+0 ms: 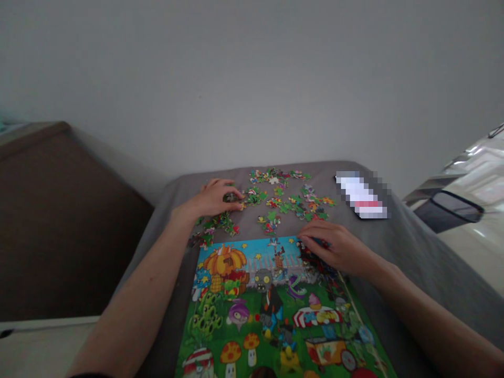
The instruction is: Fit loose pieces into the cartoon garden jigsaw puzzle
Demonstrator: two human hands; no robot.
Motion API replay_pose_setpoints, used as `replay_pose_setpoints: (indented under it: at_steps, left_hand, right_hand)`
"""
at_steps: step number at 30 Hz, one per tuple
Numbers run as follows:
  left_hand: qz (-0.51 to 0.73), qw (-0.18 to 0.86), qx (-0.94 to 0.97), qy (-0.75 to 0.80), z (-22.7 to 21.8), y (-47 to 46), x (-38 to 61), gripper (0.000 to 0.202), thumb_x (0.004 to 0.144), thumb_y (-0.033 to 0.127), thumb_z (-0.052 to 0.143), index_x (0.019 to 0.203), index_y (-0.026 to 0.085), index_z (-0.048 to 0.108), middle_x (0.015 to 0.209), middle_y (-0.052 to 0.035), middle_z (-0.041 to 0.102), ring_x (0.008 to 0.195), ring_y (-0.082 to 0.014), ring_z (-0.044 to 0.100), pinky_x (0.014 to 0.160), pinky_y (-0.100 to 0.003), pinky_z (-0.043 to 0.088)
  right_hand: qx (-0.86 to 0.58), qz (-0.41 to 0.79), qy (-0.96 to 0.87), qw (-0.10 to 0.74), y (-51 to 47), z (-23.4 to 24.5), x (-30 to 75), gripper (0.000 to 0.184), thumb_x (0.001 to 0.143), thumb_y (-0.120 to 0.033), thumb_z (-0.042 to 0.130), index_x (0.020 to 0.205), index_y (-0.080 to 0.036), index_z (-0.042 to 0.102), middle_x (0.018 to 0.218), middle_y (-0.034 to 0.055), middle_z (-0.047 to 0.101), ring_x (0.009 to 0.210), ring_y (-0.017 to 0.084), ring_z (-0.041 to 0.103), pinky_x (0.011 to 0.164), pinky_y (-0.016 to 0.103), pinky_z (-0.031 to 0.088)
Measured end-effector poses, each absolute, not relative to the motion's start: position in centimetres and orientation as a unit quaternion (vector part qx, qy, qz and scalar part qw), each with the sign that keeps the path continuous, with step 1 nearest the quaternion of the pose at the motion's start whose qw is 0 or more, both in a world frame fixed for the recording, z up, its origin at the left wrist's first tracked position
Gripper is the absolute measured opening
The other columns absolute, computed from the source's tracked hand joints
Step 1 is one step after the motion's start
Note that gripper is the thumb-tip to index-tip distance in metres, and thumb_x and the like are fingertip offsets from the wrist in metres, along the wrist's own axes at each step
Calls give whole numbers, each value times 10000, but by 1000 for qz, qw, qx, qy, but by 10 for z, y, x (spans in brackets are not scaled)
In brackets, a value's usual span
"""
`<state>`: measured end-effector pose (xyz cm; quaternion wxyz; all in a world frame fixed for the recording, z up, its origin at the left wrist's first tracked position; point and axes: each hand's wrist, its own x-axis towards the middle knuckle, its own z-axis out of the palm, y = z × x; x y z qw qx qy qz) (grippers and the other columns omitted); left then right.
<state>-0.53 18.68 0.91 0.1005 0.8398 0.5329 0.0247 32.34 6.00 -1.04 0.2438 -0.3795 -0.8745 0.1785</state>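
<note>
My left fingers [233,207]: apart, loose pieces [255,196] just beside
My right fingers [318,232]: puzzle picture [238,311] underneath; can't tell if clamped
Loose pieces: likely light, stiff; pinch edges

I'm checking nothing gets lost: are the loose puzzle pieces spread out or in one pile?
Spread out: the puzzle pieces lie in several clusters on the gray cloth, mostly beyond the printed picture, though some overlap.
</note>
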Motion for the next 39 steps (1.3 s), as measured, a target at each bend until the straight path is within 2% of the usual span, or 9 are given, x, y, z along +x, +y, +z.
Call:
replay_pose_setpoints:
  at_steps: [6,9,11,15,19,23,30,35,39]
  left_hand:
    - [-1,110,854,509,22,176,3,262,764,326,782,1002,231,729,1361,-70,582,1297,-303,451,1087,-482,347]
    - [65,229,853,465,34,166,12,180,813,233,696,979,167,681,975,-42,700,951,-193,625,904,-347,469]
    - [129,321,839,420,45,156,18,149,833,225,662,965,153,660,879,-15,693,834,-147,637,816,-292,488]
    - [205,366,835,355,71,121,28,164,870,216,628,1006,154,694,951,-19,689,856,-122,647,804,-261,493]
    - [166,402,822,369,81,58,17,233,868,212,662,1092,186,721,1028,-30,683,820,-103,644,735,-220,500]
    - [89,499,741,440,76,-27,-14,413,850,257,753,1253,250,664,838,22,728,743,-114,672,703,-219,520]
    - [15,426,790,440,65,-118,-45,154,953,252,660,1081,287,740,910,22,752,865,-106,679,778,-188,501]
    - [-29,452,776,439,55,-128,-42,242,982,205,594,1148,324,724,1012,1,683,874,-108,675,768,-199,545]
    - [-14,435,766,474,48,-130,-42,484,926,173,671,1336,416,587,1165,9,637,1000,-141,656,887,-278,568]
  right_hand:
    - [-373,167,-880,243,60,-8,325,243,1007,-246,462,928,-197,686,928,57,733,899,205,688,838,338,522]
    - [-373,165,-878,249,60,-8,328,236,990,-264,478,918,-203,695,917,57,742,876,214,701,816,335,522]
    - [-376,161,-878,250,61,-10,330,233,981,-289,491,906,-215,699,910,55,748,867,226,707,804,342,521]
    - [-368,161,-885,235,62,-12,332,247,987,-323,476,887,-237,685,918,56,754,851,237,707,775,361,517]
    - [-360,153,-892,228,60,-11,330,277,992,-349,448,862,-241,668,906,68,752,828,242,698,748,378,511]
    - [-353,136,-901,214,58,-12,327,325,995,-340,409,860,-205,671,925,93,744,830,240,684,768,381,494]
    - [-363,113,-897,225,59,-17,326,359,975,-364,394,869,-184,687,905,88,735,807,237,672,747,365,468]
    - [-358,107,-899,230,58,-17,324,373,980,-367,386,870,-184,691,895,87,733,795,230,666,738,363,459]
    - [-360,111,-899,225,58,-18,323,360,987,-360,382,867,-199,681,915,93,736,806,224,661,747,366,458]
